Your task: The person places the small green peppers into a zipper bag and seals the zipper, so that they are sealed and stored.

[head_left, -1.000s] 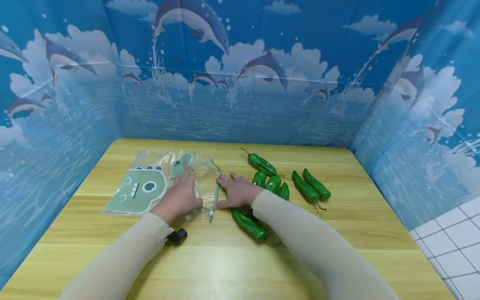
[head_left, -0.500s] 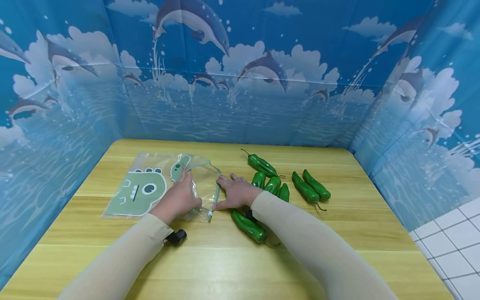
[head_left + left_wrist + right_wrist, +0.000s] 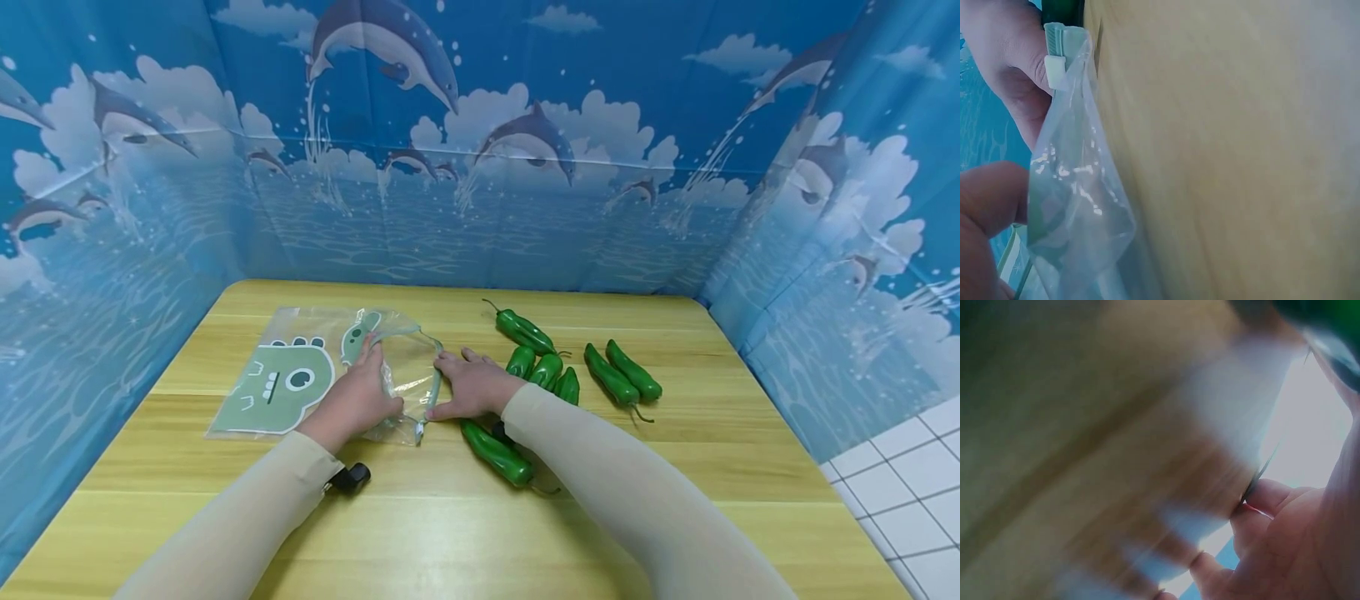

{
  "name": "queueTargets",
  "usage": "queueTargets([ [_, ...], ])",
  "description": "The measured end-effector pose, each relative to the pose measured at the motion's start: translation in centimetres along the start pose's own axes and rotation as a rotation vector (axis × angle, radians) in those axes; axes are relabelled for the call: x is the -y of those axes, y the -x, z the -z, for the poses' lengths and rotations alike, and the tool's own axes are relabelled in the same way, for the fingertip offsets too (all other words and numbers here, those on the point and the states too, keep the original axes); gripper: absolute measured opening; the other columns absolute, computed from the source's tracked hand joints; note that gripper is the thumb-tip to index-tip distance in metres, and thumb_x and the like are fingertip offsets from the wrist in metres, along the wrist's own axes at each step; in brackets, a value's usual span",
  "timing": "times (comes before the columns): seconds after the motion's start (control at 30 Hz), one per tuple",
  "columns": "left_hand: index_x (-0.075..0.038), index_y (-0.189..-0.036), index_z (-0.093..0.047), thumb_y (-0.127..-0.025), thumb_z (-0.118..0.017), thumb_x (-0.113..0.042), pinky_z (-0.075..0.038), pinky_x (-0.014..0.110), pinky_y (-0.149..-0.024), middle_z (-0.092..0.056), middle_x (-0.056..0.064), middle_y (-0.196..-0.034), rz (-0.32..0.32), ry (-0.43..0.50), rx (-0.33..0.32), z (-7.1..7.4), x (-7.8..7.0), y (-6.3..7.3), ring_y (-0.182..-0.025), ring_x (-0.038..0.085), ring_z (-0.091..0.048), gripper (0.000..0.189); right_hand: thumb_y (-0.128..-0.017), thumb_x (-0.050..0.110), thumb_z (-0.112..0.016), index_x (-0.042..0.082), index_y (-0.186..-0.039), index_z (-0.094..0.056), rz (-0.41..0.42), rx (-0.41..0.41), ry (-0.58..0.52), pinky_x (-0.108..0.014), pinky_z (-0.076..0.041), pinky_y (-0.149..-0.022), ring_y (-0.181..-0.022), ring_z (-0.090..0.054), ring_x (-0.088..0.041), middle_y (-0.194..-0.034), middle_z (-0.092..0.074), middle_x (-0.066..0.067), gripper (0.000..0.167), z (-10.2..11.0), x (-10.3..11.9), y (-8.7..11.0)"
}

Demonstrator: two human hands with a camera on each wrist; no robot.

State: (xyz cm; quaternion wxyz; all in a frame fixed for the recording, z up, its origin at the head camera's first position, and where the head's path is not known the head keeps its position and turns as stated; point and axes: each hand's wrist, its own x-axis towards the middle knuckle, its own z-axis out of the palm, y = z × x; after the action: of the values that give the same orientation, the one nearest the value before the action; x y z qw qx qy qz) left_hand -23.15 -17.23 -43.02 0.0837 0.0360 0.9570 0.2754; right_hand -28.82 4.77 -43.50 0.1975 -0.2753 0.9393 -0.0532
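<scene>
A clear plastic zip bag (image 3: 405, 367) printed with a green cartoon creature lies flat at the left of the table, its mouth facing right and spread apart. My left hand (image 3: 358, 392) rests on the bag with fingers and thumb spread, holding the upper layer back from the mouth. On the lower lip of the mouth, my right hand (image 3: 476, 383) presses with extended fingers. The left wrist view shows the white zip slider (image 3: 1055, 72) at the bag's corner, beside the right hand. Close to the right forearm lies a green pepper (image 3: 498, 454).
Several green peppers (image 3: 546, 369) lie behind the right forearm, some partly hidden by it. Two more peppers (image 3: 611, 375) lie farther right, and another pepper (image 3: 522, 330) lies at the back. A dolphin-printed curtain (image 3: 480, 217) borders the wooden table (image 3: 435, 533).
My left hand has shifted slightly left, drawing the bag's upper layer back so the mouth gapes a little wider. The right hand and the peppers have stayed nearly still.
</scene>
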Motion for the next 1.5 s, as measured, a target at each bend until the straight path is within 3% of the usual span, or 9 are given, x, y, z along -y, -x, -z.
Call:
queueTargets([
  [0.17, 0.003, -0.168, -0.001, -0.078, -0.080, -0.023, -0.054, 0.032, -0.066, 0.013, 0.011, -0.178, -0.015, -0.001, 0.004, -0.1, 0.1, -0.1, -0.145, 0.058, -0.042, 0.122, -0.091, 0.079, -0.060, 0.025, -0.170, -0.022, -0.005, 0.000, 0.014, -0.054, -0.019, -0.133, -0.165, -0.013, -0.034, -0.178, -0.017, 0.005, 0.103, 0.0, 0.1, 0.0],
  [0.23, 0.003, -0.168, 0.000, -0.078, -0.080, -0.023, -0.053, 0.032, -0.063, 0.014, 0.010, -0.178, -0.013, 0.002, 0.008, -0.1, 0.1, -0.1, -0.142, 0.057, -0.046, 0.123, -0.091, 0.080, -0.058, 0.025, -0.170, -0.022, -0.002, 0.001, 0.021, -0.053, -0.020, -0.132, -0.165, -0.013, -0.035, -0.178, -0.017, 0.005, 0.103, 0.1, 0.2, 0.1],
  [0.37, 0.001, -0.168, 0.003, -0.078, -0.080, -0.023, -0.052, 0.032, -0.059, 0.015, 0.007, -0.178, -0.002, 0.011, 0.013, 0.1, 0.2, 0.1, -0.108, 0.045, -0.069, 0.125, -0.091, 0.081, -0.056, 0.026, -0.170, -0.022, 0.000, 0.005, 0.022, -0.053, -0.020, -0.132, -0.164, -0.015, -0.036, -0.178, -0.017, 0.006, 0.102, 0.3, 0.2, 0.2],
  [0.47, 0.000, -0.168, 0.006, -0.079, -0.080, -0.024, -0.052, 0.034, -0.058, 0.016, 0.007, -0.178, -0.001, 0.023, 0.021, 0.2, 0.3, 0.1, -0.079, 0.030, -0.068, 0.125, -0.092, 0.081, -0.055, 0.027, -0.170, -0.023, -0.010, 0.007, 0.027, -0.052, -0.020, -0.133, -0.164, -0.015, -0.036, -0.178, -0.017, 0.007, 0.100, 0.4, 0.1, 0.2],
  [0.57, -0.001, -0.168, 0.007, -0.079, -0.080, -0.024, -0.052, 0.034, -0.058, 0.018, 0.008, -0.177, 0.002, 0.031, 0.032, 0.2, 0.2, 0.0, -0.073, 0.024, -0.065, 0.127, -0.093, 0.081, -0.053, 0.028, -0.170, -0.023, -0.014, 0.010, 0.032, -0.052, -0.019, -0.133, -0.164, -0.015, -0.037, -0.178, -0.017, 0.007, 0.098, 0.4, 0.0, 0.2],
  [0.83, -0.001, -0.168, 0.006, -0.078, -0.083, -0.028, -0.058, 0.039, -0.074, 0.014, 0.008, -0.178, -0.004, 0.024, 0.026, 0.0, 0.1, 0.1, -0.107, 0.041, -0.069, 0.130, -0.095, 0.078, -0.051, 0.025, -0.170, -0.024, -0.001, 0.008, 0.024, -0.053, -0.017, -0.133, -0.163, -0.016, -0.039, -0.177, -0.018, 0.006, 0.095, 0.4, -0.1, 0.5],
  [1.03, 0.001, -0.168, 0.002, -0.077, -0.084, -0.030, -0.056, 0.036, -0.072, 0.012, 0.012, -0.178, -0.009, 0.000, 0.041, -0.1, -0.1, 0.0, -0.131, 0.052, -0.058, 0.129, -0.097, 0.077, -0.051, 0.024, -0.170, -0.024, 0.008, 0.003, 0.031, -0.053, -0.017, -0.133, -0.164, -0.016, -0.038, -0.177, -0.019, 0.004, 0.094, 0.5, -0.1, 0.7],
  [1.13, 0.002, -0.168, 0.001, -0.077, -0.082, -0.029, -0.057, 0.041, -0.083, 0.010, 0.014, -0.178, -0.016, -0.013, 0.036, -0.1, -0.1, 0.1, -0.143, 0.056, -0.045, 0.127, -0.098, 0.075, -0.051, 0.023, -0.170, -0.024, 0.020, -0.001, 0.036, -0.053, -0.017, -0.133, -0.164, -0.016, -0.038, -0.177, -0.019, 0.003, 0.093, 0.5, 0.0, 0.8],
  [1.5, 0.001, -0.168, 0.001, -0.078, -0.085, -0.035, -0.056, 0.053, -0.097, 0.009, 0.013, -0.178, -0.012, -0.036, 0.046, -0.3, -0.3, 0.1, -0.148, 0.060, -0.035, 0.129, -0.101, 0.069, -0.053, 0.020, -0.169, -0.026, 0.093, -0.055, 0.040, -0.055, -0.019, -0.132, -0.163, -0.017, -0.042, -0.177, -0.021, 0.001, 0.089, 0.7, -0.1, 1.6],
])
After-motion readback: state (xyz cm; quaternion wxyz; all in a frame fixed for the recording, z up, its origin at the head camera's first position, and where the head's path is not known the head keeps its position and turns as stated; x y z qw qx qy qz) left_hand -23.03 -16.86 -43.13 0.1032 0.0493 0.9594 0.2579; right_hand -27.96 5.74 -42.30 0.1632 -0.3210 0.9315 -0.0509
